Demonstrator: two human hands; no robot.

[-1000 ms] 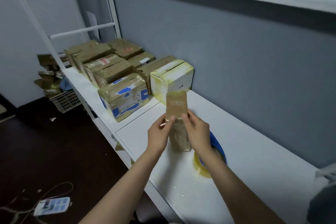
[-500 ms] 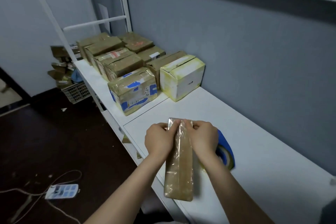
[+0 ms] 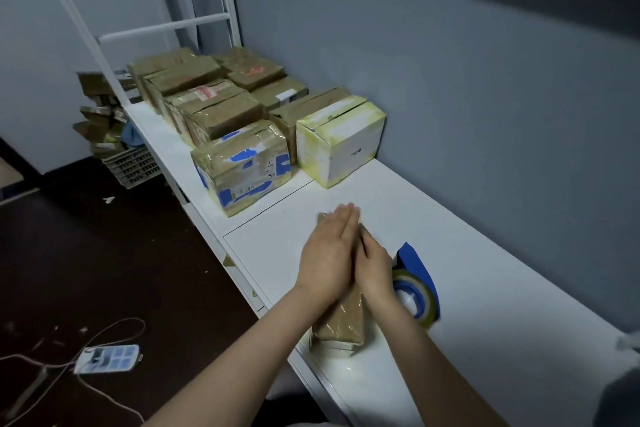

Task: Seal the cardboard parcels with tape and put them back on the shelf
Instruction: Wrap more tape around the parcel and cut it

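Head view: a slim brown parcel (image 3: 343,322) lies on the white counter (image 3: 485,253), right in front of the person. Both hands are spread on top of it. The left hand (image 3: 327,263) is flat with straight fingers reaching to the far end. The right hand (image 3: 375,270) lies beside it along the parcel's right edge, fingers also stretched out. Neither hand curls round anything. They press palm-down, most likely to rub the glossy tape tight against the cardboard so it sticks without bubbles. Pressing against the counter gives a firm backing, which is a likely reason the parcel lies there rather than being held in the air.

The parcel's long axis runs away from the person. Its near end sits at the counter's front edge and its far end points toward the wall and the stacked boxes (image 3: 207,104). Only the near end and a far corner show, since the hands hide the middle.

A blue tape dispenser (image 3: 417,291) stands just beside the parcel on the right, within easy reach of the right hand for another strip. The stacked boxes fill the far left end, with a white box (image 3: 341,142) and a blue-patched box (image 3: 242,166) nearest. Open counter lies between them and the parcel, so that is probably where it goes next.
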